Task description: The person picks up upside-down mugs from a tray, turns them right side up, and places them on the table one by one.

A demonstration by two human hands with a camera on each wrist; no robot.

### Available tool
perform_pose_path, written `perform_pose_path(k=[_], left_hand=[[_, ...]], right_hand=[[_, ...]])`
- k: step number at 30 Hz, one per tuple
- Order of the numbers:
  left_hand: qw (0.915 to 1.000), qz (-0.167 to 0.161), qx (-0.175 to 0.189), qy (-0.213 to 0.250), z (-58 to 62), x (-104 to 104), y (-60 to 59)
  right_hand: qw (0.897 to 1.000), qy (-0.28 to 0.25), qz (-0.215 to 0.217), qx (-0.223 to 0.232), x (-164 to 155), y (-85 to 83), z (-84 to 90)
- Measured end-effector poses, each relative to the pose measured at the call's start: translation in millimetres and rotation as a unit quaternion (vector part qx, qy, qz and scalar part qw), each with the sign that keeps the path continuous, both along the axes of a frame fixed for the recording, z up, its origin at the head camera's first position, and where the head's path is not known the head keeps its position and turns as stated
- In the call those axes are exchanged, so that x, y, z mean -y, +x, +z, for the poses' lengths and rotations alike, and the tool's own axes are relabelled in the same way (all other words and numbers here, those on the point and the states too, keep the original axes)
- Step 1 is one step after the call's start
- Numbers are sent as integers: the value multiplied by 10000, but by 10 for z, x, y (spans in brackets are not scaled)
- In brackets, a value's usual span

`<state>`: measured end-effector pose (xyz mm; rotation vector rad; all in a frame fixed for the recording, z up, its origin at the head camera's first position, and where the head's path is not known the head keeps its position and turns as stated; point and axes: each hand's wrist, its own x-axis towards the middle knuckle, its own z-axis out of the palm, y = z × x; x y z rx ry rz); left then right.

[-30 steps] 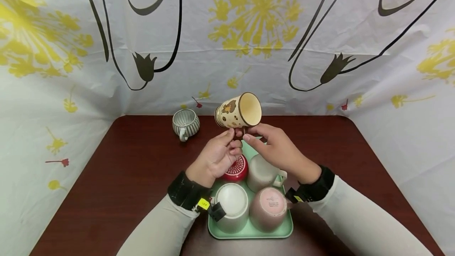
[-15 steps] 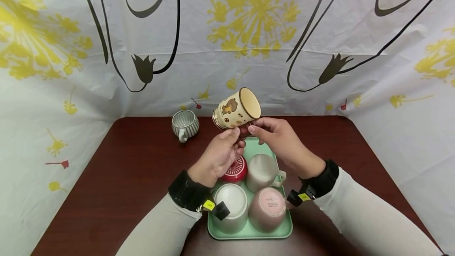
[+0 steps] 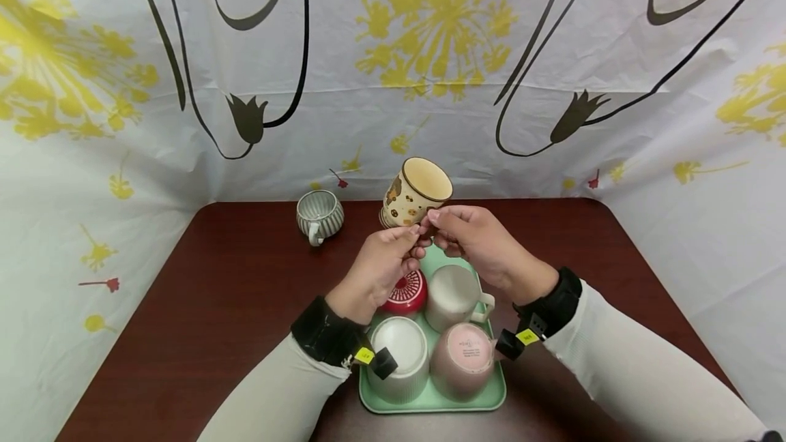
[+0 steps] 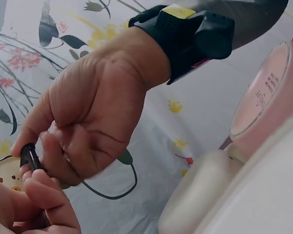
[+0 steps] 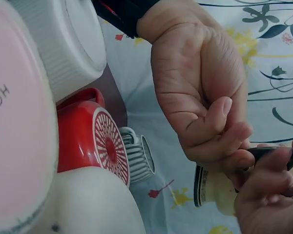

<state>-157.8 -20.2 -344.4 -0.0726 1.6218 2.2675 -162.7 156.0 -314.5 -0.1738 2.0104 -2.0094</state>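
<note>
A cream mug (image 3: pixel 408 207) with a brown bear print and dark rim hangs tilted above the tray's far end, its mouth facing up and toward me. My left hand (image 3: pixel 381 261) and right hand (image 3: pixel 488 247) meet below it, both gripping its dark handle (image 4: pixel 31 157). In the left wrist view the right hand (image 4: pixel 95 105) pinches that handle close to the left fingers. The right wrist view shows the left hand (image 5: pixel 198 87) curled at the handle's other end, with part of the mug (image 5: pixel 219 190) behind. Fingers hide much of the handle.
A green tray (image 3: pixel 430 406) holds upside-down mugs: red (image 3: pixel 408 292), off-white (image 3: pixel 451 299), white (image 3: pixel 399 360) and pink (image 3: pixel 463 360). A grey ribbed cup (image 3: pixel 321 213) stands upright at the back of the dark table (image 3: pixel 215 312). Patterned cloth (image 3: pixel 393 87) surrounds the table.
The cream mug has turned from nearly sideways to more upright, its mouth swinging upward. Both hands stay at its handle, the right fingers having shifted along it. The other mugs stay put.
</note>
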Motion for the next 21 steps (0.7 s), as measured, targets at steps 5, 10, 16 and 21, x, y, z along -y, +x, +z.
perform_pose_path(k=[5, 10, 16, 21], left_hand=[[9992, -240, -27, -307, -8, 41, -25], [9942, -536, -297, -879, -17, 106, -44], [9842, -843, -613, -1433, -2, 209, -43], [9787, -891, -693, -1715, -9, 370, -26]], right_hand=[[9970, -623, 224, 401, 29, 4, -19], [9927, -969, 370, 612, 35, 27, -20], [9927, -950, 419, 620, 26, 50, 36], [9963, -538, 422, 518, 50, 4, 135]])
